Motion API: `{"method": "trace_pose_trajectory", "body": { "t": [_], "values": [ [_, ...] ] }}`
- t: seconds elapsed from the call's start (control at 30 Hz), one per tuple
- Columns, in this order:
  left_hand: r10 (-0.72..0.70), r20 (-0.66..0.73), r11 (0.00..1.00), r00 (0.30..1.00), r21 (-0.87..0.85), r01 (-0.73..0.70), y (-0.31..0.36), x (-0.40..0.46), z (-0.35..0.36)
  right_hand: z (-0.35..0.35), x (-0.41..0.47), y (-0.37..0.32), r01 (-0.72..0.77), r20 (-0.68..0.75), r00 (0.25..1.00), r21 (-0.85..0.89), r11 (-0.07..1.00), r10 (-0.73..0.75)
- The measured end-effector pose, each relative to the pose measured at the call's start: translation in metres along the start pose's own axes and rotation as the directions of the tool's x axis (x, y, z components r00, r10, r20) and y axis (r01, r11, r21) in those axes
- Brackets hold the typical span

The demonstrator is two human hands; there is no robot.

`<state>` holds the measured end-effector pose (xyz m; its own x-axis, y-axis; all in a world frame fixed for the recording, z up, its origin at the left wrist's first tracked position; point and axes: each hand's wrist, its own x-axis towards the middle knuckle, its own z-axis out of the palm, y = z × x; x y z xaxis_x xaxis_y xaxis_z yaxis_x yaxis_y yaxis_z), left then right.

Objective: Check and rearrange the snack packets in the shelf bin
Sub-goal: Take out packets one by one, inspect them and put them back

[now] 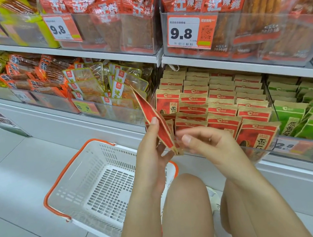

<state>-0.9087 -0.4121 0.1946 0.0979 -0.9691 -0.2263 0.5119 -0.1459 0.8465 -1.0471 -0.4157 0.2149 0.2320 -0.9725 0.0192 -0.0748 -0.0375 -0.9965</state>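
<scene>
My left hand [151, 150] grips a red-and-tan snack packet [152, 115] edge-on, thumb pressed on its face, tilted up toward the left. A second tan packet [170, 131] seems to sit behind it in the same hold. My right hand [207, 143] hovers just right of the packets' lower corner, fingers loosely bent and blurred, holding nothing. Behind both hands, the clear shelf bin [262, 148] holds several rows of red-and-tan packets [223, 108] standing upright.
Green packets [307, 113] fill the neighbouring bin on the right. A white shopping basket with orange handles [100, 181] stands on the tiled floor at my left knee. Upper shelves carry bins of red snack bags with 9.8 price tags [185, 32].
</scene>
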Motion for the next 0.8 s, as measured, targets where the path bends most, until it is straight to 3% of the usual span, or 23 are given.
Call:
{"method": "trace_pose_trajectory", "body": {
  "t": [0.13,0.23,0.4,0.57,0.8],
  "values": [
    [-0.190,0.148,0.945,0.970,-0.242,0.222,0.005,-0.001,-0.005,-0.010,0.011,0.007,-0.098,-0.076,0.992,0.028,0.995,0.100],
    [-0.219,0.257,0.896,0.941,-0.329,0.298,0.002,0.000,-0.009,-0.015,0.012,0.010,-0.139,-0.059,0.988,0.102,0.985,0.146],
    [-0.167,0.219,0.975,0.961,-0.110,0.194,-0.003,0.001,-0.005,-0.017,0.011,0.012,-0.139,-0.131,0.978,0.182,0.973,0.164],
    [-0.083,0.188,0.992,0.979,0.106,0.064,-0.004,-0.002,-0.003,-0.020,0.011,0.015,-0.147,-0.164,0.970,0.184,0.972,0.178],
    [-0.010,0.130,0.982,0.992,0.190,-0.015,-0.006,0.002,-0.007,-0.022,0.008,0.015,-0.153,-0.132,0.974,0.204,0.967,0.182]
  ]
}}
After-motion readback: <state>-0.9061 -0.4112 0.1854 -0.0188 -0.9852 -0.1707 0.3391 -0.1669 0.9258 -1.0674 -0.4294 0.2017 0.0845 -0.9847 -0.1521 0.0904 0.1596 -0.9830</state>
